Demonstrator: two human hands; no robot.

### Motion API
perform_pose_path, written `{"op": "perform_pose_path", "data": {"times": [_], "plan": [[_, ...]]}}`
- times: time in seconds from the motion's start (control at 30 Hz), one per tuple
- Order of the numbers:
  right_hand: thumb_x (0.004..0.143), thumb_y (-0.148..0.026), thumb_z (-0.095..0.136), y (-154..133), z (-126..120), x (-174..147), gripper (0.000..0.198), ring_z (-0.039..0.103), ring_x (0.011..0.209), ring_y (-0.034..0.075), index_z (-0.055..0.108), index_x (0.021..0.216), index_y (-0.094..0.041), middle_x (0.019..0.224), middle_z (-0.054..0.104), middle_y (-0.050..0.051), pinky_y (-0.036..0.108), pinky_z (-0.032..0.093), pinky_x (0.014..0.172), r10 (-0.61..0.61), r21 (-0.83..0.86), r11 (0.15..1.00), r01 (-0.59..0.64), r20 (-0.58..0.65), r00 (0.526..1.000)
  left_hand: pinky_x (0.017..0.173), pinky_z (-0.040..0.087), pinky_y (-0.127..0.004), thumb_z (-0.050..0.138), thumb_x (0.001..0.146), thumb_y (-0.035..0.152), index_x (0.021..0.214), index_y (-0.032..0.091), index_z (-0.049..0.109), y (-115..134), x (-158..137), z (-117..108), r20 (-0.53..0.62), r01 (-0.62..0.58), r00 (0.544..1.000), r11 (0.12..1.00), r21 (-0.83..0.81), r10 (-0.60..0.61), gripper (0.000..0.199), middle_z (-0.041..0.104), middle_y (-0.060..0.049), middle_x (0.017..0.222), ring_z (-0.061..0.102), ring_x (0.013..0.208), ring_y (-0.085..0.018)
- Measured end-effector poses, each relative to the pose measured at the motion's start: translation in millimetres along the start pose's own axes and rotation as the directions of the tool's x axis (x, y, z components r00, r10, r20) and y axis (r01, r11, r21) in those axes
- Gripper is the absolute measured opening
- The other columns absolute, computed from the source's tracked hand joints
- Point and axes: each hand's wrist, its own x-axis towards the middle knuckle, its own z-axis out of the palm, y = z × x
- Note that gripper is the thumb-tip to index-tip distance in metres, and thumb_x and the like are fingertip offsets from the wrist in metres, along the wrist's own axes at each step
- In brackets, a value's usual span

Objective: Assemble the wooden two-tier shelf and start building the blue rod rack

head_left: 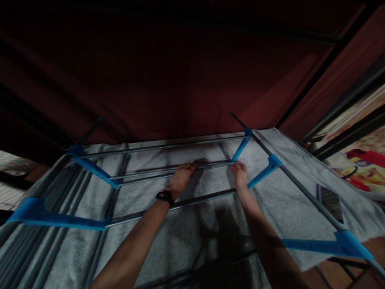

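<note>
A rack frame of grey metal tubes and blue plastic connectors lies over a grey towel [192, 237]. My left hand [181, 177], with a black watch on its wrist, rests palm down on a pair of grey cross tubes [144, 175]. My right hand [240, 175] is at the right end of the same tubes, its fingers closed around them next to a blue connector [240, 147]. Another grey tube [198, 200] runs under both wrists.
A dark phone [331, 202] lies on the towel at the right, beside the frame's long side tube [300, 186]. Dark red fabric [180, 80] and black poles rise behind. Blue connectors [57, 218] and more tubes sit at the left. Colourful packaging [363, 168] lies far right.
</note>
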Motion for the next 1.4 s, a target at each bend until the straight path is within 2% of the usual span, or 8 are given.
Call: {"op": "perform_pose_path", "data": {"times": [0.1, 0.2, 0.37, 0.57, 0.9, 1.1, 1.27, 1.4], "plan": [[0.075, -0.036, 0.070, -5, 5, 1, 0.022, 0.062, 0.063, 0.011, 0.058, 0.088, -0.022, 0.069, 0.059, -0.006, 0.023, 0.055, 0.061, 0.125, 0.160, 0.979, -0.129, 0.030, 0.992, 0.113, 0.041, -0.040, 0.040, 0.092, 0.001, 0.147, 0.019, 0.050, 1, -2, 1, 0.009, 0.001, 1.000, 1.000, 0.013, -0.001, 0.058, 0.064, -0.013, 0.134, 0.058, 0.127, -0.022], [0.076, -0.029, 0.074, -7, 4, 2, 0.019, 0.061, 0.058, 0.009, 0.057, 0.080, -0.021, 0.065, 0.058, -0.007, 0.019, 0.055, 0.055, 0.170, 0.191, 0.967, -0.171, 0.018, 0.985, 0.114, 0.039, -0.041, 0.038, 0.095, 0.004, 0.148, 0.019, 0.048, 3, -4, -2, 0.018, -0.004, 1.000, 0.999, 0.038, 0.003, 0.056, 0.064, -0.013, 0.136, 0.058, 0.128, -0.023], [0.081, -0.020, 0.070, -9, 4, 2, 0.013, 0.061, 0.057, 0.008, 0.058, 0.079, -0.021, 0.064, 0.059, -0.007, 0.019, 0.057, 0.056, 0.199, 0.206, 0.958, -0.199, 0.020, 0.980, 0.113, 0.038, -0.042, 0.034, 0.096, 0.005, 0.148, 0.016, 0.047, 9, -4, -6, 0.022, -0.047, 0.999, 0.996, 0.079, 0.045, 0.056, 0.062, -0.014, 0.138, 0.057, 0.126, -0.024], [0.082, -0.022, 0.072, -12, 8, 2, 0.017, 0.061, 0.056, 0.009, 0.055, 0.078, -0.021, 0.063, 0.057, -0.007, 0.022, 0.059, 0.058, 0.220, 0.203, 0.954, -0.219, 0.017, 0.975, 0.114, 0.035, -0.043, 0.034, 0.094, 0.004, 0.154, 0.017, 0.040, 22, 9, 0, 0.006, -0.134, 0.991, 0.988, 0.073, 0.134, 0.062, 0.060, -0.014, 0.141, 0.056, 0.125, -0.024], [0.082, -0.022, 0.070, -18, 13, -2, 0.013, 0.060, 0.057, 0.008, 0.057, 0.081, -0.021, 0.065, 0.057, -0.007, 0.021, 0.058, 0.058, 0.224, 0.233, 0.947, -0.220, 0.012, 0.975, 0.113, 0.036, -0.042, 0.035, 0.098, 0.007, 0.146, 0.013, 0.049, 67, 47, 0, -0.001, -0.206, 0.978, 0.977, 0.047, 0.206, 0.051, 0.060, -0.016, 0.142, 0.056, 0.128, -0.025], [0.080, -0.028, 0.070, -16, 10, -3, 0.013, 0.061, 0.058, 0.010, 0.060, 0.084, -0.021, 0.068, 0.059, -0.006, 0.021, 0.055, 0.056, 0.184, 0.194, 0.964, -0.182, 0.008, 0.983, 0.111, 0.041, -0.039, 0.037, 0.097, 0.006, 0.135, 0.013, 0.056, 97, 75, 8, -0.026, -0.249, 0.968, 0.968, -0.026, 0.248, 0.042, 0.063, -0.016, 0.134, 0.059, 0.123, -0.024], [0.079, -0.041, 0.069, -12, 7, -2, 0.023, 0.061, 0.062, 0.012, 0.061, 0.089, -0.022, 0.071, 0.061, -0.005, 0.022, 0.051, 0.054, 0.101, 0.125, 0.987, -0.100, 0.002, 0.995, 0.108, 0.045, -0.033, 0.035, 0.097, 0.005, 0.124, 0.014, 0.061, 121, 95, 13, 0.001, -0.223, 0.975, 0.969, -0.103, 0.224, 0.038, 0.066, -0.012, 0.124, 0.061, 0.119, -0.020], [0.079, -0.047, 0.063, -5, 6, 1, 0.028, 0.060, 0.066, 0.012, 0.061, 0.091, -0.021, 0.077, 0.064, -0.002, 0.023, 0.049, 0.058, 0.041, 0.060, 0.997, -0.041, 0.004, 0.999, 0.103, 0.047, -0.030, 0.037, 0.101, 0.013, 0.127, 0.015, 0.060, 131, 110, 19, 0.009, -0.179, 0.983, 0.966, -0.186, 0.184, 0.035, 0.067, -0.011, 0.125, 0.063, 0.116, -0.020]]}}
